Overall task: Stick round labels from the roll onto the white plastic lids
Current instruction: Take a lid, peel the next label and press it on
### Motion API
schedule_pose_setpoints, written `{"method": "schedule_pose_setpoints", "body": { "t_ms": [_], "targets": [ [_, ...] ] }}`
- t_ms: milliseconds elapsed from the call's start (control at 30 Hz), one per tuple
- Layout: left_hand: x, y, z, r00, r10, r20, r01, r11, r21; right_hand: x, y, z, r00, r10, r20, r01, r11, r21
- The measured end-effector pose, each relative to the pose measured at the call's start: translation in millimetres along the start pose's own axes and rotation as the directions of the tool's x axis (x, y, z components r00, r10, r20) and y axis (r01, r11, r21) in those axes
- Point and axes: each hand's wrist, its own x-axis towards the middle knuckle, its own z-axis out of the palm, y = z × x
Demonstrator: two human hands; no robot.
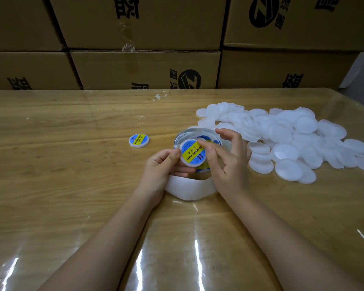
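My left hand (164,166) grips a white plastic lid (192,153) by its left rim, tilted up toward me. A round blue and yellow label covers its face. My right hand (223,158) presses a fingertip and the thumb on the right side of that label. Behind and under the lid lies the label roll (187,186), with white backing strip looping around the hands and more blue labels showing inside. A pile of bare white lids (286,141) spreads over the table to the right. One labelled lid (139,140) lies flat to the left.
The wooden table (61,164) has a glossy clear cover. Stacked brown cartons (143,68) form a wall along its far edge. A small torn scrap of paper (159,96) lies near that edge.
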Motion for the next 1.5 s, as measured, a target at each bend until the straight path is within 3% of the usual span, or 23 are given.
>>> {"method": "schedule_pose_setpoints", "body": {
  "t_ms": [433, 767, 1500],
  "targets": [
    [0.7, -4.6, 1.0, 1.0, 0.024, 0.008, -0.024, 1.0, 0.002, -1.3, -5.0, 0.3, 0.959, -0.229, 0.17, 0.221, 0.973, 0.066],
    [1.7, -1.6, -3.2, 1.0, -0.006, 0.013, 0.007, 0.995, -0.103, -1.8, -4.6, -3.4, 0.974, -0.168, 0.153, 0.155, 0.983, 0.094],
    [4.5, 0.9, -5.5, 0.996, -0.086, -0.038, 0.08, 0.988, -0.134, -1.6, -7.0, -6.8, 0.98, -0.154, 0.128, 0.144, 0.986, 0.087]
  ]
}}
